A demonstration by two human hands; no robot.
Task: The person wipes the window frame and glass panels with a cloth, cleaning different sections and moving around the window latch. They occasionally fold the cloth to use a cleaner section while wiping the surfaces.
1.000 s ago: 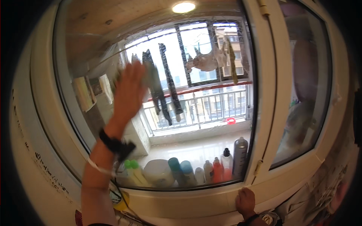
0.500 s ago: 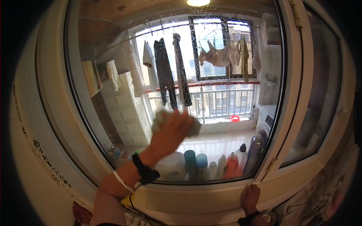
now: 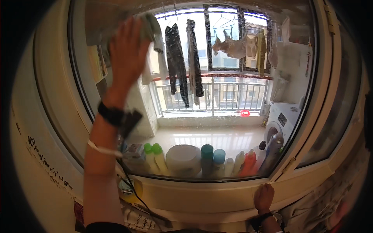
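A person's left hand (image 3: 128,54) presses a grey-green cloth (image 3: 149,29) flat against the upper left of a large window pane (image 3: 233,128), fingers (image 3: 134,29) spread wide over the fabric, which shows past the fingertips at the top right of the hand. The forearm carries a dark wristband (image 3: 112,114) and a thin white band (image 3: 103,149) lower down. The right hand (image 3: 264,198) rests on the white lower window frame (image 3: 202,192), fingers curled onto its edge and holding nothing else.

With the cloth held only by an open palm at full reach, it looks liable to slide out from under the hand and drop, and a hard lean into the glass could shift the person's balance, since one hand on the frame is the only brace.

Beyond the glass, a row of bottles (image 3: 217,161) and a white tub (image 3: 183,159) stands along the sill, just behind the lower edge of the pane. Dark clothes (image 3: 182,62) and pale laundry (image 3: 233,46) hang on a line above a balcony railing (image 3: 211,95), with a washing machine (image 3: 279,122) at the right. A dark cable (image 3: 134,190) trails down by the left forearm, close enough to snag a downward sweep.
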